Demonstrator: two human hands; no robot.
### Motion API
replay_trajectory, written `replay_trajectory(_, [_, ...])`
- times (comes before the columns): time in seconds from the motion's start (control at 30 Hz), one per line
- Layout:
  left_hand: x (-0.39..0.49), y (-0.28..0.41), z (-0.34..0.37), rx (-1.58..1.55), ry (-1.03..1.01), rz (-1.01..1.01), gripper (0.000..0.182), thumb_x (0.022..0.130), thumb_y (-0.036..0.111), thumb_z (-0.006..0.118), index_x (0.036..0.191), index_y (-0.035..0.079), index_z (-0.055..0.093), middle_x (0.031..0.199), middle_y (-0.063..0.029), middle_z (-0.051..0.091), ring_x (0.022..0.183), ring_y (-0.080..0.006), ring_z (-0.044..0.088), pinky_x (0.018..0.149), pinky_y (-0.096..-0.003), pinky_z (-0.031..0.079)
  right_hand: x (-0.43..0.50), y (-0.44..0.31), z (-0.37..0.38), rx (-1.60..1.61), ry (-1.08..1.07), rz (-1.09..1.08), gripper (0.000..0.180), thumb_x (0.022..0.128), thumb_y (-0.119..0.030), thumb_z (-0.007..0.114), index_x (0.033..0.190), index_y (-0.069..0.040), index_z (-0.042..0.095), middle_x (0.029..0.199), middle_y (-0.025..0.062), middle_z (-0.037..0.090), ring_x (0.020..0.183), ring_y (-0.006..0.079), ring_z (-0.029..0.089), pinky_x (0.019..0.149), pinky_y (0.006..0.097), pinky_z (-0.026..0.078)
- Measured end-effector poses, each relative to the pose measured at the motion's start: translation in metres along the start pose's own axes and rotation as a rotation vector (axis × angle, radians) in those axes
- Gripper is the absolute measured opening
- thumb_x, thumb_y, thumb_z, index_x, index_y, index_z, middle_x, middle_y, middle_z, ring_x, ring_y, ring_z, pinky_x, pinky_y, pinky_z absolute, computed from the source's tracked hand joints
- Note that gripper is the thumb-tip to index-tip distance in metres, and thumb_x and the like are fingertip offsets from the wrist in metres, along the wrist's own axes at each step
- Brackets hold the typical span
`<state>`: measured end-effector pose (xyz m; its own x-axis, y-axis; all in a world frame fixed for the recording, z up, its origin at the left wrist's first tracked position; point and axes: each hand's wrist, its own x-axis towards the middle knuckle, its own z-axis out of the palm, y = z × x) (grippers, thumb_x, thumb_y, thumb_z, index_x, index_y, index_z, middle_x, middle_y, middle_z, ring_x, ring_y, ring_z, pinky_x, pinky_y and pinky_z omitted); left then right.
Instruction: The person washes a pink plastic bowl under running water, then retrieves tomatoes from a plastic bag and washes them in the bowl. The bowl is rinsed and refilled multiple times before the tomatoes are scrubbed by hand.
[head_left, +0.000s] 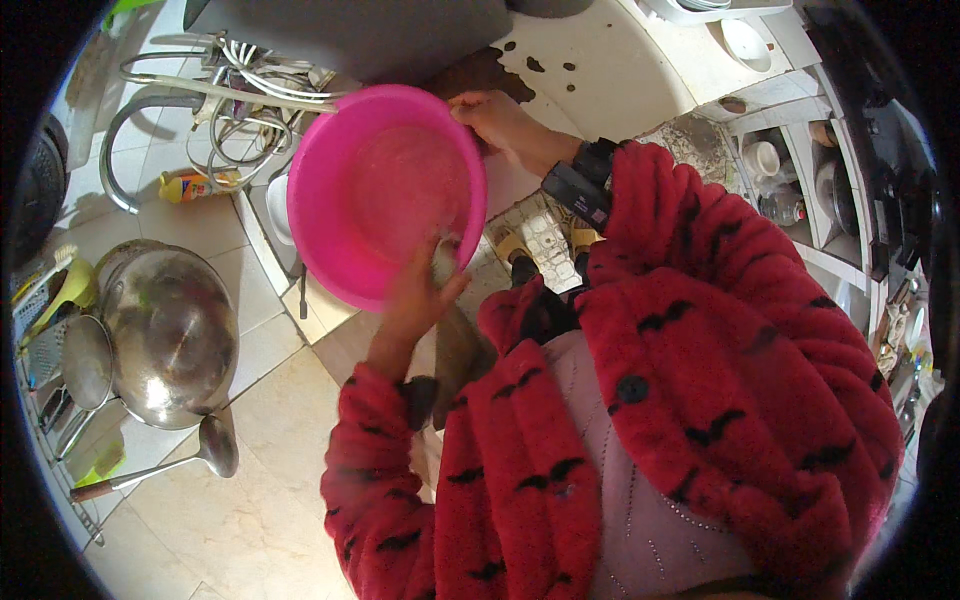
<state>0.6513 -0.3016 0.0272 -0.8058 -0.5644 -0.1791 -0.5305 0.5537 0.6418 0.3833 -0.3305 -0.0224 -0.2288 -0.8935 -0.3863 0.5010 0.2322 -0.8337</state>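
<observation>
A bright pink plastic basin is held up before me, its inside facing me and looking wet. My right hand grips the rim at the upper right, with the thumb on the edge and the other fingers partly hidden behind it. Inside the lower wall, against the rim, my left hand is blurred. A small pale greenish-grey pad shows between its thumb and fingers; its exact kind is unclear. Part of a white container shows behind the basin's left side.
On the left tiled counter lie a large metal wok, a ladle and a yellow bottle. Near a curved faucet are tangled white hoses. Shelves with dishes stand at right.
</observation>
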Motion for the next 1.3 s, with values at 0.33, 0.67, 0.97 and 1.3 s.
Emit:
replay_trajectory(0.33, [0.030, 0.009, 0.021, 0.280, 0.225, -0.117, 0.067, 0.083, 0.043, 0.070, 0.136, 0.011, 0.045, 0.108, -0.0154, 0.067, 0.080, -0.0401, 0.067, 0.062, -0.0486, 0.053, -0.031, 0.043, 0.017, -0.291, 0.149, -0.055, 0.027, 0.099, -0.024, 0.055, 0.116, -0.004, 0.059, 0.099, 0.0045, 0.063, 0.087, 0.0119, 0.057, 0.075, 0.0295, 0.049])
replay_trajectory(0.67, [0.006, 0.000, 0.002, 0.123, 0.043, 0.045, 0.071, 0.085, 0.037, 0.069, 0.144, 0.011, 0.040, 0.129, -0.0151, 0.058, 0.110, -0.0373, 0.059, 0.095, -0.0493, 0.044, -0.001, 0.032, 0.007, -0.104, 0.364, -0.287, 0.037, 0.097, -0.018, 0.058, 0.131, -0.004, 0.058, 0.096, 0.0063, 0.067, 0.083, 0.0124, 0.060, 0.075, 0.0285, 0.050])
replay_trajectory(0.97, [0.044, -0.124, -0.134, 1.087, -0.118, -0.045, 0.043, 0.082, 0.041, 0.067, 0.119, 0.017, 0.067, 0.123, -0.0081, 0.061, 0.120, -0.0297, 0.053, 0.097, -0.0503, 0.040, 0.005, 0.029, 0.006, -0.312, 0.343, -0.417, 0.033, 0.096, -0.020, 0.055, 0.126, -0.007, 0.061, 0.089, 0.0151, 0.069, 0.076, 0.0227, 0.063, 0.073, 0.0349, 0.050])
replay_trajectory(1.3, [0.179, -0.096, -0.015, 0.573, 0.090, 0.158, 0.023, 0.093, 0.026, 0.051, 0.106, 0.012, 0.064, 0.094, -0.0187, 0.063, 0.084, -0.0373, 0.063, 0.069, -0.0509, 0.049, -0.012, 0.015, 0.014, -0.478, 0.353, -0.441, 0.033, 0.098, -0.019, 0.052, 0.127, -0.005, 0.058, 0.105, 0.0184, 0.068, 0.094, 0.0252, 0.066, 0.084, 0.0355, 0.050])
